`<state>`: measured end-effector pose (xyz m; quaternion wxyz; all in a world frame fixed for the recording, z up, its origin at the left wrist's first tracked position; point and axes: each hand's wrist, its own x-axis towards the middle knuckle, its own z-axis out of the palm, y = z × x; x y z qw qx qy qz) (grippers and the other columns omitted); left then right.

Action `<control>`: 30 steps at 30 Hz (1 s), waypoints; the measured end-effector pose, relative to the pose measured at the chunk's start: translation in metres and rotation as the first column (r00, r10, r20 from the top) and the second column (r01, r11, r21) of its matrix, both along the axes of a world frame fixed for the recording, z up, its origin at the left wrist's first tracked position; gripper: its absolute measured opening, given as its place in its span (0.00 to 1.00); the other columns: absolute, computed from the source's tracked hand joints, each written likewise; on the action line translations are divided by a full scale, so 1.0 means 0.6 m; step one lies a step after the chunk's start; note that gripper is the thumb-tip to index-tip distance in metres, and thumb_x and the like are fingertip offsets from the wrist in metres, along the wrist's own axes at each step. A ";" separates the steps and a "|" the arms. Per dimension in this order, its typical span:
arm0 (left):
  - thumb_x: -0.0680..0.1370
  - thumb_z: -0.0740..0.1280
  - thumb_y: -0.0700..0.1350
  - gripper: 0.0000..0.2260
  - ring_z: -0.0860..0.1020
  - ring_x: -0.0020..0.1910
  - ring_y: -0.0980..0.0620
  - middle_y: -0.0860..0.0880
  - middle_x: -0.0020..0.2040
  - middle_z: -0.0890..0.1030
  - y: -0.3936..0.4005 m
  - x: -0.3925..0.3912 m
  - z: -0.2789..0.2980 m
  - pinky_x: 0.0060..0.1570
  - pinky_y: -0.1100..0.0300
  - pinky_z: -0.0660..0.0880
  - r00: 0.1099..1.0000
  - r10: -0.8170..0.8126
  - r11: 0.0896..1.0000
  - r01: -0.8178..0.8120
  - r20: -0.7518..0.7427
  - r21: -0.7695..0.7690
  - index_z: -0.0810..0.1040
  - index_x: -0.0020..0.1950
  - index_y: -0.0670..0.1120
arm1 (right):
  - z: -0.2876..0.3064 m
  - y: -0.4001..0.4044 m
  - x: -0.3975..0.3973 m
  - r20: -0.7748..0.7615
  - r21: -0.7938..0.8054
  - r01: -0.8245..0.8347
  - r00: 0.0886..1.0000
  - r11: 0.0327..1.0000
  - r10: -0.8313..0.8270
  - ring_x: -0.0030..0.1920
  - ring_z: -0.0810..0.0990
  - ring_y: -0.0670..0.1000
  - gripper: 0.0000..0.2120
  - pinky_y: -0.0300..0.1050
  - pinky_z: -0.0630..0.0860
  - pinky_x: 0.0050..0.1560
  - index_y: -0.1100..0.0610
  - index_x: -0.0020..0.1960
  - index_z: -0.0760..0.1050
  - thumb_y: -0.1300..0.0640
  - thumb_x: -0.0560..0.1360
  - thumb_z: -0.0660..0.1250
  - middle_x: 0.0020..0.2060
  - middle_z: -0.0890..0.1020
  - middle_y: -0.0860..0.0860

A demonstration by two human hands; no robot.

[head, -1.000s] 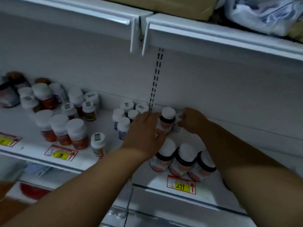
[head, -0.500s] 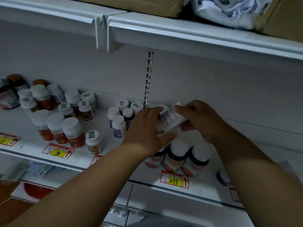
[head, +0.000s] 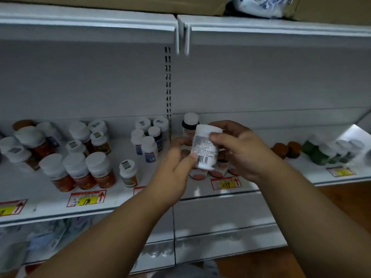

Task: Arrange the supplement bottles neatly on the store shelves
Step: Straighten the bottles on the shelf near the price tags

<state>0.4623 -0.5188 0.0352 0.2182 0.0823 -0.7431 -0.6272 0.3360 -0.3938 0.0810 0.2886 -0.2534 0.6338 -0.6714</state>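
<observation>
A white supplement bottle with a barcode on its label hangs in the air in front of the shelf, held by both hands. My left hand grips its lower left side with the thumb by the barcode. My right hand grips its upper right side near the cap. Behind it stands a dark bottle with a white cap. Red-based bottles sit on the shelf below the held one, mostly hidden by the hands.
Orange bottles with white caps and small blue-labelled bottles crowd the left shelf. Brown-capped jars and green bottles stand to the right. Price tags line the shelf edge. An upper shelf hangs overhead.
The white bottle has been lifted off the shelf and drawn toward me, turned so the barcode faces me. Both hands came up with it. The camera has swung right.
</observation>
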 end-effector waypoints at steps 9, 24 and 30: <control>0.73 0.61 0.55 0.18 0.82 0.47 0.44 0.46 0.49 0.84 0.126 -0.005 -0.023 0.45 0.56 0.75 0.920 -0.365 0.922 0.335 0.146 0.195 0.76 0.60 0.50 | 0.002 0.176 0.073 -0.085 0.054 0.251 0.966 0.967 -0.246 0.44 0.82 0.50 0.07 0.47 0.79 0.42 0.53 0.54 0.79 0.56 0.78 0.66 0.43 0.83 0.51; 0.69 0.63 0.66 0.33 0.74 0.60 0.56 0.55 0.62 0.75 0.478 -0.148 -0.016 0.57 0.52 0.73 0.888 -0.419 0.865 0.453 0.188 -0.217 0.66 0.70 0.52 | 0.000 0.557 -0.042 -0.354 0.171 0.445 0.860 0.879 -0.367 0.49 0.82 0.46 0.11 0.40 0.82 0.43 0.48 0.53 0.78 0.51 0.71 0.73 0.47 0.82 0.46; 0.68 0.65 0.69 0.33 0.73 0.56 0.60 0.64 0.57 0.74 0.443 -0.067 -0.033 0.54 0.63 0.70 0.956 -0.136 0.949 0.200 0.259 -0.243 0.64 0.69 0.59 | -0.031 0.482 -0.048 -0.481 0.133 0.325 0.847 0.936 -0.226 0.35 0.78 0.40 0.13 0.34 0.74 0.34 0.48 0.43 0.76 0.39 0.69 0.70 0.38 0.81 0.43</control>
